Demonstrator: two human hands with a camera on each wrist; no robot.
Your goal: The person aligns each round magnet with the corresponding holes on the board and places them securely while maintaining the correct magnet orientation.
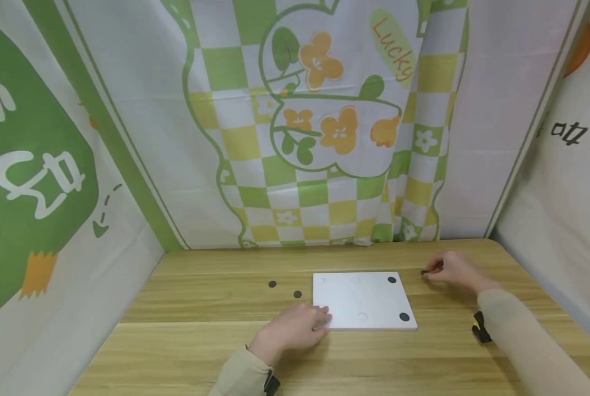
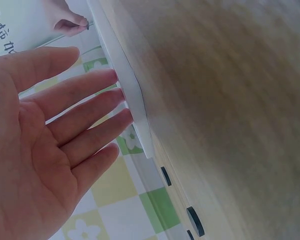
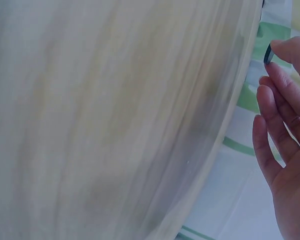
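Observation:
A white rectangular board [image 1: 359, 300] lies flat on the wooden table, with faint round marks on its face. Two small black discs sit at its right-hand corners, one far disc [image 1: 392, 280] and one near disc [image 1: 404, 317]. My left hand [image 1: 297, 325] rests its fingertips on the board's near left corner; in the left wrist view its fingers [image 2: 85, 116] are extended against the edge. To the right of the board, my right hand [image 1: 454, 270] pinches another black disc [image 3: 268, 54] between thumb and index finger, the other fingers loosely bent.
Left of the board, two loose black discs lie on the table, a farther disc [image 1: 272, 284] and a nearer disc [image 1: 297, 294]. The left wrist view catches a third disc [image 2: 190, 235] at its lower edge. Patterned fabric [image 1: 324, 209] hangs behind the table [image 1: 191, 308], with printed cloth at both sides.

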